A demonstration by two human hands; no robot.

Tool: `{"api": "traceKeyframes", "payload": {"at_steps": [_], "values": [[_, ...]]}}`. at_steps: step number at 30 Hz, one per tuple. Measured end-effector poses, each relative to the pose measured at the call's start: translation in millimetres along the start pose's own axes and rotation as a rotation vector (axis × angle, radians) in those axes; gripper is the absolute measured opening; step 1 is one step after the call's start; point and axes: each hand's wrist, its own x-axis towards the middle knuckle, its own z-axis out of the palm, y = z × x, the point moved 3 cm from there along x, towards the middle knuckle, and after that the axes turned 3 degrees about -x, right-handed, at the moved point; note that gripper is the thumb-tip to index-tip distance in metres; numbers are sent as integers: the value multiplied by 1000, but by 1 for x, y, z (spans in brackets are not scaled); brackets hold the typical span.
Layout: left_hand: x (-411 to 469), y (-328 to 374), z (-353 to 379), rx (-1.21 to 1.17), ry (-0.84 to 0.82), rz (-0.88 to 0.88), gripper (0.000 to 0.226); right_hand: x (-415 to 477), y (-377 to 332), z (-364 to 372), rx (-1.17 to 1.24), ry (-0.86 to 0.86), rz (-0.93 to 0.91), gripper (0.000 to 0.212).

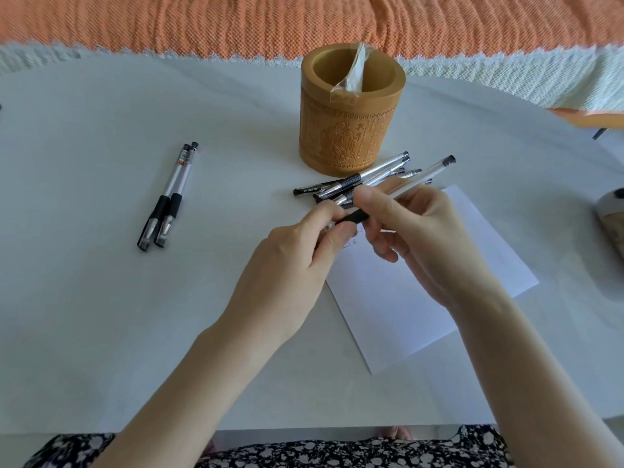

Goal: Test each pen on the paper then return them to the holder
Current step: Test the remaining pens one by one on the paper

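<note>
Both hands hold one clear pen (423, 173) with a black end above the white paper (429, 298). My right hand (415, 238) grips the barrel, its black grip showing between the hands. My left hand (297, 261) pinches the pen's tip end, where the cap would be; the tip itself is hidden. Behind the hands lies a pile of several pens (368, 179) on the white table (101, 298). Two capped pens (169, 197) lie side by side at the left. The carved bamboo holder (347, 130) stands upright behind the pile, with a clear plastic wrapper (351, 76) inside.
An orange woven cloth (202, 25) with a white edge runs along the far side of the table. A rounded grey object (611, 214) sits at the right edge. A small dark item (599, 133) lies at the far right.
</note>
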Motion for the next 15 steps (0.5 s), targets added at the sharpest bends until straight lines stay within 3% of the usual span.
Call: {"api": "traceKeyframes", "payload": {"at_steps": [3, 5, 8, 11, 15], "values": [[-1, 0, 2, 10, 10, -16, 28, 2, 1, 1, 57, -1, 34, 28], [-1, -2, 2, 12, 12, -48, 37, 5, 2, -7, 179, 110, 12, 37], [-4, -7, 2, 79, -29, -63, 35, 8, 2, -29, 313, 340, -10, 25], [-8, -7, 7, 151, -141, -76, 33, 7, 5, -37, 170, 371, -9, 13], [-9, -5, 11, 206, -263, -107, 52, 9, 18, -26, -101, 356, 14, 38]]}}
